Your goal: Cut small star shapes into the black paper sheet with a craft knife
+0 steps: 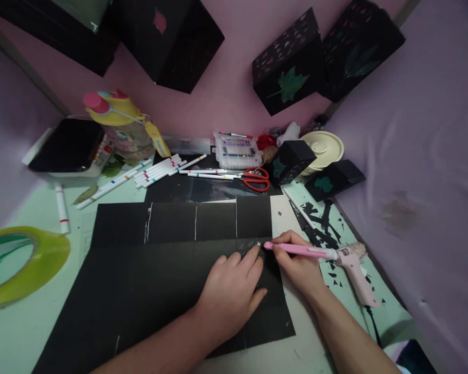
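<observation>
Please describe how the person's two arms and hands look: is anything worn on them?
Both forearms are bare; no sleeves, gloves, watch or bracelets show. The left hand and right hand show no rings that I can see. The fingernails look short and unpainted, though the picture is too small to be certain.

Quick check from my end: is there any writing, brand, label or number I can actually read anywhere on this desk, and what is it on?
No text can be read in this view.
Label on the clear jar: print shows, too blurred to read.
Yellow tag hanging from the jar: no marks legible.
Marker case: label too small to read.
Pink craft knife in the right hand: no lettering visible.
</observation>
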The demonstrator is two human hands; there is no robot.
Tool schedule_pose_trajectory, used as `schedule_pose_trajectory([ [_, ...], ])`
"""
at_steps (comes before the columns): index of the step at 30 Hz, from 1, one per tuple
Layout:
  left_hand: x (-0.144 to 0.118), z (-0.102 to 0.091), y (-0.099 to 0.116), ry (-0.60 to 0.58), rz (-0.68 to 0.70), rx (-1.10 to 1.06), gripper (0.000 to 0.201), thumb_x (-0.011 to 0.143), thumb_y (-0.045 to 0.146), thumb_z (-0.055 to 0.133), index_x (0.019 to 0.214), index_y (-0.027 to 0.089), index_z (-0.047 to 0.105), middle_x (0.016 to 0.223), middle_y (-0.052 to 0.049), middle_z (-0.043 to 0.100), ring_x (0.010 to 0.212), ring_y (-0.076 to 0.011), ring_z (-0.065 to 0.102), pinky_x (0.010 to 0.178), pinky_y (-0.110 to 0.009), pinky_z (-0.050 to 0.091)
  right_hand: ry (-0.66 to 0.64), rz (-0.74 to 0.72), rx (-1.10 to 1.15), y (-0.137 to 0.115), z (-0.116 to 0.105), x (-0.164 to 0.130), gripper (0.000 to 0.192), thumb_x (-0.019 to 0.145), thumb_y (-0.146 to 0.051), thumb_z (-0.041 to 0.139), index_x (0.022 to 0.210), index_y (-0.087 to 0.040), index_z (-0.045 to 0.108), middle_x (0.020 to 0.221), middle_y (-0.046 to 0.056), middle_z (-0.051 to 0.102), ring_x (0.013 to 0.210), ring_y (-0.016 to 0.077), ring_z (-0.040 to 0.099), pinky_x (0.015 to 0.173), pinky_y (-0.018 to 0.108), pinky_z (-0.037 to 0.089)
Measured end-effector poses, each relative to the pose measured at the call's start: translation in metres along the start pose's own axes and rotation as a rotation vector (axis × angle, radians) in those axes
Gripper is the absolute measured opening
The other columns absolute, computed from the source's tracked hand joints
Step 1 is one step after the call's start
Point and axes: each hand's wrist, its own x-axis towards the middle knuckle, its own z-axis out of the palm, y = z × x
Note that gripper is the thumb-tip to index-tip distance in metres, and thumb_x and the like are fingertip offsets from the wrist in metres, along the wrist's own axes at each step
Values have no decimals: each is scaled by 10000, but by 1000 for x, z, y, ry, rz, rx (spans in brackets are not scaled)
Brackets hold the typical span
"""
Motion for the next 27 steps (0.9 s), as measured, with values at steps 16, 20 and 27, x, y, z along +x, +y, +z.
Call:
schedule_pose_trajectory([
  [16,0,0,0,-2,-6,-6,432,890,449,530,1245,203,550,1391,-26,530,927,-230,569,743,-402,450,9,-12,7,1,-1,-1,109,806,-259,613,713,-200,606,631,-13,633,574,140,575,543,239,439],
  [20,1,0,0,-12,-4,-8,429,894,447,523,1246,204,553,1402,-29,520,932,-228,570,747,-399,447,13,-19,14,-1,0,0,115,807,-252,609,705,-199,598,628,-12,628,568,137,570,539,239,436],
  [27,1,-2,1,-22,-11,-11,429,890,441,533,1245,202,556,1406,-28,516,941,-231,570,759,-408,453,54,-59,41,1,1,-2,99,809,-219,607,714,-201,588,653,-10,627,581,136,566,553,247,440],
])
